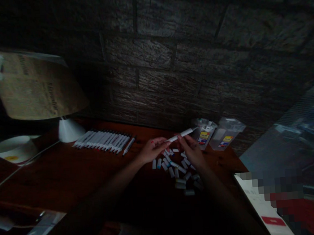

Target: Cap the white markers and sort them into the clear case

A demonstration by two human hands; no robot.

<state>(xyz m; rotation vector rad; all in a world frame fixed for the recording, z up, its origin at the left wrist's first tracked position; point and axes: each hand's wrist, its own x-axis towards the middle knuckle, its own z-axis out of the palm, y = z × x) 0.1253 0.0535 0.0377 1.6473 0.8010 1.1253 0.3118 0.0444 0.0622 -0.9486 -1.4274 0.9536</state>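
Observation:
A white marker [185, 132] is held at a slant over the wooden table, its far end up to the right. My left hand [153, 149] is closed on its lower left end. Around its middle, the fingers of my right hand [189, 146] are closed too. Below both hands lie scattered white marker caps [177, 172], several with coloured ends. To the left, a row of white markers [103, 140] lies side by side, with one marker [129, 146] slightly apart at its right end. Dim light hides the finer details of the fingertips.
Two clear plastic containers [203, 135] with yellow and blue labels stand right of my hands. A lamp [38, 83] with a printed shade and a white bowl [14, 149] are on the left, a cable crossing there. A brick wall [152, 52] rises behind the table [77, 178].

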